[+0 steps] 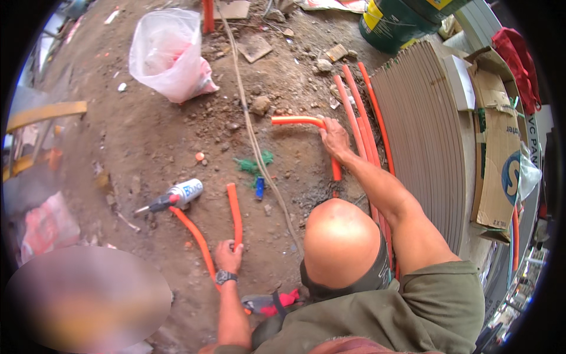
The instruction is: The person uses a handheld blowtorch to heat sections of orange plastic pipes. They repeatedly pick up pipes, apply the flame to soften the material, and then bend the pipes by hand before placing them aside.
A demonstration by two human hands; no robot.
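Note:
My right hand [336,141] is closed round an orange plastic pipe [298,120] with a bend in it. One leg points left and the other runs down toward my knee. My left hand [227,257], with a watch at the wrist, grips the lower end of a short, slightly curved orange pipe [234,209]. A longer curved orange pipe [197,237] lies just left of that hand and passes toward the wrist. At its upper end rests a blowtorch [184,192] with a white canister and dark nozzle. Between my hands lies a small blue lighter-like object [259,188].
Several long orange pipes [359,112] lie right of my right arm, beside a stack of grey panels [415,130]. Farther right is a cardboard box [496,147]. A pale cable [250,124] crosses the dirt. A plastic bag [171,56] and green bucket [395,23] stand at the back.

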